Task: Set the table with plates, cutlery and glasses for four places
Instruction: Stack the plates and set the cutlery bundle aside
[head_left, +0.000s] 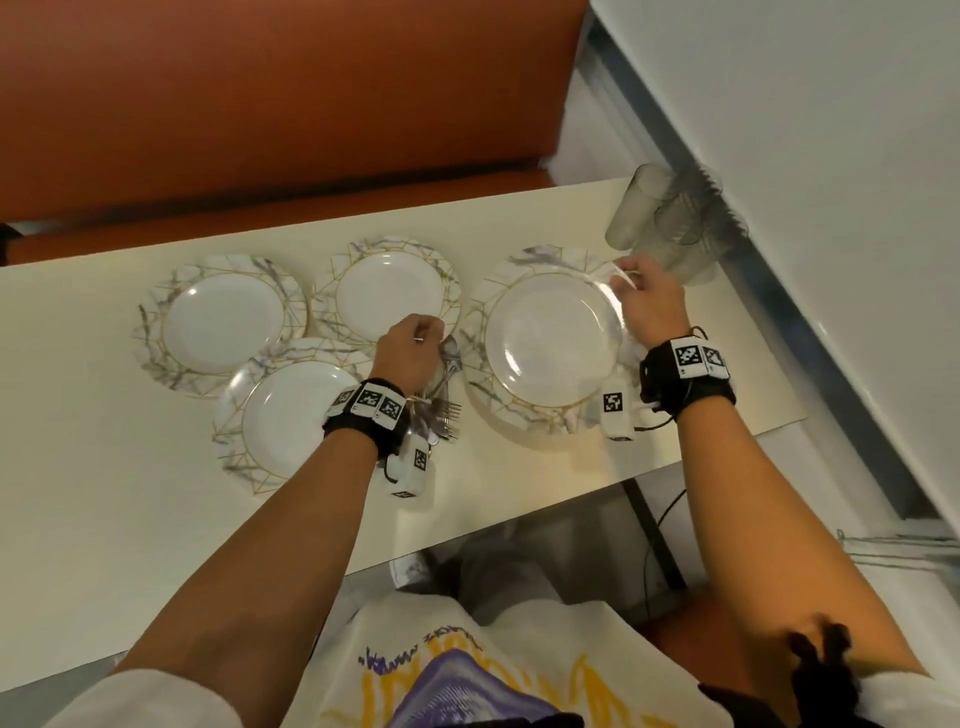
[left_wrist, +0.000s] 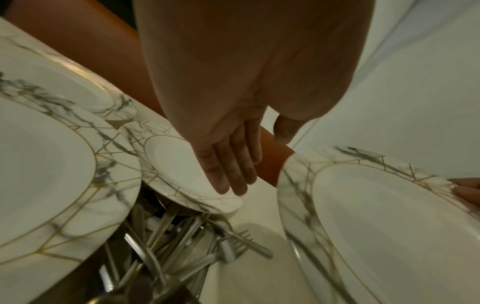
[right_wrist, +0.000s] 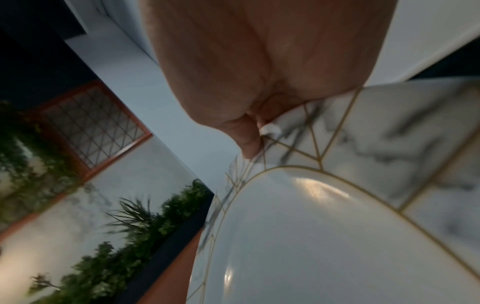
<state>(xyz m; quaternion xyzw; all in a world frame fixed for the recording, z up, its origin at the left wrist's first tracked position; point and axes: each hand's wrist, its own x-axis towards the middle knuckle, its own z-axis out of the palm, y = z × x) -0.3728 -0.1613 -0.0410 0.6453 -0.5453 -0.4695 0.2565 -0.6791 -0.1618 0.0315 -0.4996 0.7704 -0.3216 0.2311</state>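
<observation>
Three marbled, gold-lined plates lie on the cream table (head_left: 156, 519): far left (head_left: 223, 322), far middle (head_left: 389, 296) and near left (head_left: 291, 415). A larger matching plate (head_left: 550, 343) sits to the right, with a second rim showing under it. My right hand (head_left: 644, 291) pinches its far right rim, and its thumb (right_wrist: 249, 139) lies on the marbled border. A pile of forks, knives and spoons (head_left: 441, 410) lies between the plates. My left hand (head_left: 415, 343) hovers over the pile, its fingers (left_wrist: 228, 164) straight above the middle plate's (left_wrist: 176, 164) rim, holding nothing.
Several clear glasses (head_left: 670, 228) stand stacked at the table's far right corner against the white wall (head_left: 805, 156). An orange bench (head_left: 260, 130) runs behind the table. The table's near edge (head_left: 519, 519) is close to my body.
</observation>
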